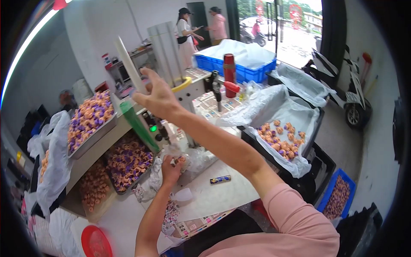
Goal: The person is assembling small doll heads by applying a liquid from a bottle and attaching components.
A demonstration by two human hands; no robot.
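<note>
My right hand [157,96] is raised toward the machine and grips a long white lever [128,64] that slants up and left. Just below the lever hangs a green cone-shaped chute [137,124]. My left hand [171,169] rests lower down on the white worktop [214,195], closed on a small clear bag [188,158] with orange pieces at its mouth. The bag sits right under the chute's end.
A metal tray [92,118] of orange and purple snacks sits on the machine, another tray [128,160] lies below it. A black crate lined with white plastic [282,137] holds more snacks at right. Also here are a small tube [220,179], a red lid [95,242] and a blue crate [338,195]. Two people stand by the far door.
</note>
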